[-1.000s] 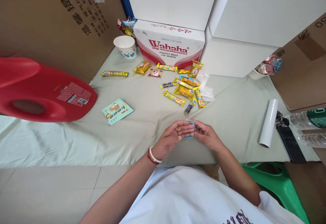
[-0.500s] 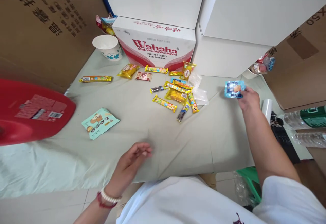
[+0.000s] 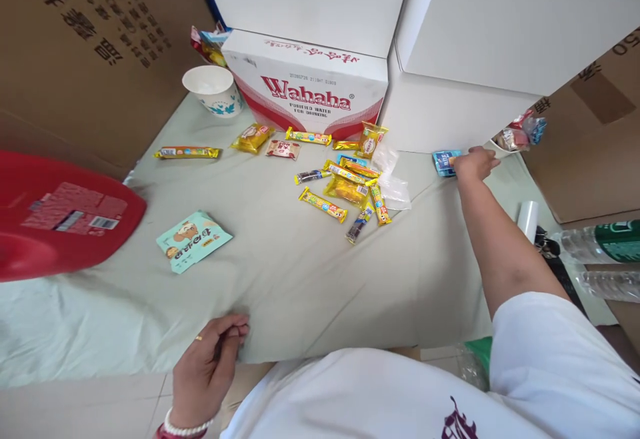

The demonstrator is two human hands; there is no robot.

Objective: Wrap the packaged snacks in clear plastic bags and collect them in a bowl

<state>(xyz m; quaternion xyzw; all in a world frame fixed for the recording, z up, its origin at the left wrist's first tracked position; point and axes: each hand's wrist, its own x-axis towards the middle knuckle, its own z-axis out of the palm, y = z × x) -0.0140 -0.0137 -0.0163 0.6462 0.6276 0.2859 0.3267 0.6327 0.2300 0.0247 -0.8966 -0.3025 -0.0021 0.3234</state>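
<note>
My right hand (image 3: 477,162) reaches to the far right of the table, fingers stretched toward a paper cup (image 3: 504,144) filled with wrapped snacks. Whether the fingertips touch that cup, I cannot tell. Just left of this hand lies a blue snack packet (image 3: 443,163), its right end partly covered by the hand. My left hand (image 3: 213,359) hovers at the table's front edge, fingers curled and thumb against them, with nothing visible inside. A light green snack bag (image 3: 194,242) lies beyond it. Mid-table is a loose pile of yellow-wrapped snacks (image 3: 347,189) and small stick packets.
A white Wahaba-style water carton, lettered Wahaha (image 3: 305,96), stands at the back beside white boxes (image 3: 450,109). A paper cup (image 3: 213,92) is at back left, and a red jug (image 3: 65,219) at left. Plastic bottles (image 3: 595,242) stand at right.
My right hand has moved back and turned toward the cup; the blue packet, earlier in its fingers, now lies beside it. My left hand has drawn back toward the body and curled.
</note>
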